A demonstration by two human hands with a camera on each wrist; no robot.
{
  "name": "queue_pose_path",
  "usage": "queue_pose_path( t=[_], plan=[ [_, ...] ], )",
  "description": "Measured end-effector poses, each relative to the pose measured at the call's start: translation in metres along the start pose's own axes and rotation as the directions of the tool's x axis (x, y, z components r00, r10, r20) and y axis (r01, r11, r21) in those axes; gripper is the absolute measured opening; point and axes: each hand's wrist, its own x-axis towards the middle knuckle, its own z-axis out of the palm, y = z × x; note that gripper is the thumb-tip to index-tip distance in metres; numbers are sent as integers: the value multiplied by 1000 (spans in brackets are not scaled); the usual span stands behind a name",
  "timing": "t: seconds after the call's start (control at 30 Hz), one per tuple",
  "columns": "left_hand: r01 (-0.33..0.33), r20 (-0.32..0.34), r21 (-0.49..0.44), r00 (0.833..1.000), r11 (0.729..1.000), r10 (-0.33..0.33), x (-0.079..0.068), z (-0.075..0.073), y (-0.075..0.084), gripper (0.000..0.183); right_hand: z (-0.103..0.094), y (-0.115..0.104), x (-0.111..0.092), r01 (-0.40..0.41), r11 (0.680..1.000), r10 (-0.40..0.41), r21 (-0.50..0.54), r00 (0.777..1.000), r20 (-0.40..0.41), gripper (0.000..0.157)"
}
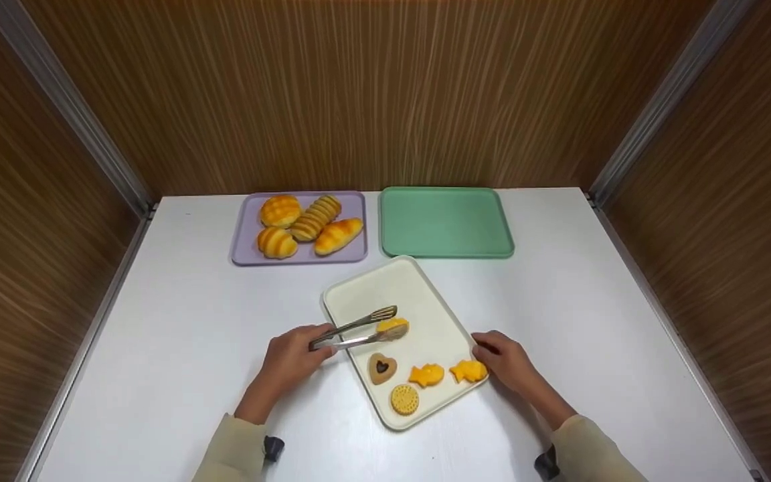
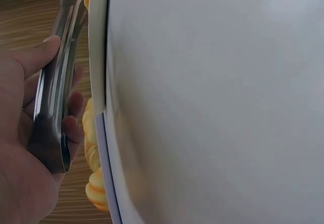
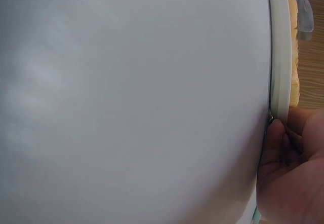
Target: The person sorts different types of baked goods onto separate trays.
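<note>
My left hand (image 1: pixel 294 360) grips metal tongs (image 2: pixel 55 87) near their closed end. In the head view the tong tips reach over the cream tray (image 1: pixel 375 291), one on each side of a yellow cookie (image 1: pixel 400 323). That cookie is partly hidden; whether the tips touch it I cannot tell. My right hand (image 1: pixel 507 360) pinches the tray's right rim, thumb and fingers on either side of it in the right wrist view. Near the tray's close end lie a heart-shaped cookie (image 1: pixel 382 368), a round cookie (image 1: pixel 405 399) and two yellow fish-shaped cookies (image 1: pixel 427 375).
At the back left, a purple tray (image 1: pixel 245 234) bears several breads (image 1: pixel 281 211). A green tray (image 1: pixel 446 224) with nothing on it lies to its right. The cream tray sits at a slant just in front of both. Wood-grain walls (image 1: pixel 359 94) enclose the white table (image 1: pixel 158 348).
</note>
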Motion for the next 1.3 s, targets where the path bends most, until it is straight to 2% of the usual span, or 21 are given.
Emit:
queue_pose_path(
  t=[0.43, 0.67, 0.87, 1.0, 1.3],
  plan=[
    [16, -25, -11, 1000, 1000, -16, 19, 7, 3, 32, -1, 0, 0, 5, 1000, -5, 14, 1000, 6, 30],
    [-2, -13, 36, 1000, 999, 2, 19, 6, 3, 30, 0, -1, 0, 13, 1000, -13, 10, 1000, 10, 30],
    [-19, 19, 41, 1000, 999, 18, 22, 9, 5, 34, 0, -1, -1, 1, 1000, -1, 1, 1000, 5, 29],
    [-26, 35, 42, 999, 999, 24, 23, 12, 6, 29, 0, -1, 0, 9, 1000, -9, 4, 1000, 9, 30],
    [-1, 21, 15, 1000, 1000, 0, 23, 13, 7, 25, 0, 0, 0, 5, 1000, -5, 11, 1000, 10, 30]
  ],
)
